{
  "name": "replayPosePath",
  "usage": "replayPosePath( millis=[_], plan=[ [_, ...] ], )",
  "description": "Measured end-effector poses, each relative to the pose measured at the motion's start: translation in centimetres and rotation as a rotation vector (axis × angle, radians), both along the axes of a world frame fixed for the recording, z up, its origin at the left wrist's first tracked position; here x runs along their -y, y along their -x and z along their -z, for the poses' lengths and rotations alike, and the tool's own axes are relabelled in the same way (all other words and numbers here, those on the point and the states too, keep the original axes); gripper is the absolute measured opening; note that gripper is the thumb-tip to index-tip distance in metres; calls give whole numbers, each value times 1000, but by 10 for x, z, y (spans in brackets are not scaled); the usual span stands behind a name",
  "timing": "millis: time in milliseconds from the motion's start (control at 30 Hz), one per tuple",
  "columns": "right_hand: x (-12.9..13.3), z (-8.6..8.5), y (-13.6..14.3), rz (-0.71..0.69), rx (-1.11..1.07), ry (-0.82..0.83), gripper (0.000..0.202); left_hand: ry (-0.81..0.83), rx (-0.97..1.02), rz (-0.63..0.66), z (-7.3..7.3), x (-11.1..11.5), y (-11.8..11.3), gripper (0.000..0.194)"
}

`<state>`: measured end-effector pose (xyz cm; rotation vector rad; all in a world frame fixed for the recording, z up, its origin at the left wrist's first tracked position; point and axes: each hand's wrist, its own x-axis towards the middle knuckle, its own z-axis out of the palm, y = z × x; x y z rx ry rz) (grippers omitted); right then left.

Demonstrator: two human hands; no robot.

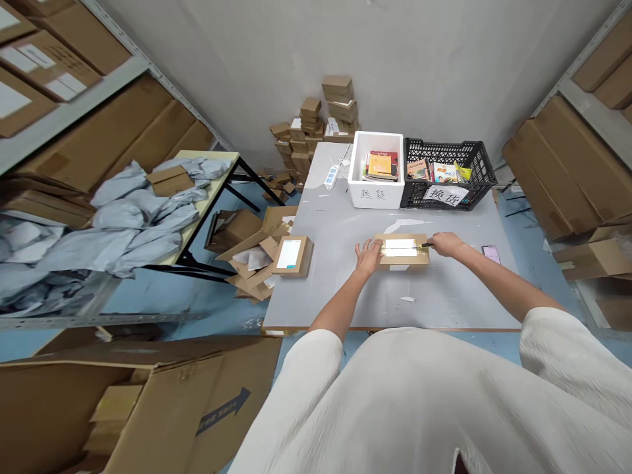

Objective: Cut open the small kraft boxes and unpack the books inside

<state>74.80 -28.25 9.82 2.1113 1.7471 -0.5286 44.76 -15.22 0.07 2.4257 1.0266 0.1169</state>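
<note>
Brown cardboard makes up the small oblong box (401,250) lying in front of you on the wide grey tabletop (340,299), between your two hands. Your left hand (368,255) has its fingers spread apart over the box's left end; your right hand (445,244) is closed around a slim dark cutter-like tool (424,245), its tip at the right end. To work this end well, I'd hold the tool low and shallow, draw it slowly along the tape, and leave your left fingers clear of its line.

The box looks square-cornered and closed, with a bright white rectangular label on top, shiny yellowish tape towards both ends and a white patch on its near side.

Right of it lies a pinkish phone (491,254); well to the left sits another brown, white-labelled carton (293,257). Behind stand a white plastic bin (376,196) and a black lattice crate (415,197), both holding books.
</note>
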Motion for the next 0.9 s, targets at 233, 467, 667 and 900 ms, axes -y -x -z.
replayPosePath(
  millis=[233, 467, 667, 900],
  plan=[
    [32, -3, -37, 44, -18, -26, 37, -15, -4, -2, 7, -2, -2, 58],
    [58, 6, -66, 120, -40, -14, 36, -79, -77, 49, 5, 5, -16, 66],
    [81, 26, -63, 205, -198, -99, 43, -59, -18, 307, -1, 28, -68, 50],
    [98, 27, -61, 280, -368, -186, 40, -2, -223, 328, -2, 31, -112, 52]
  ],
)
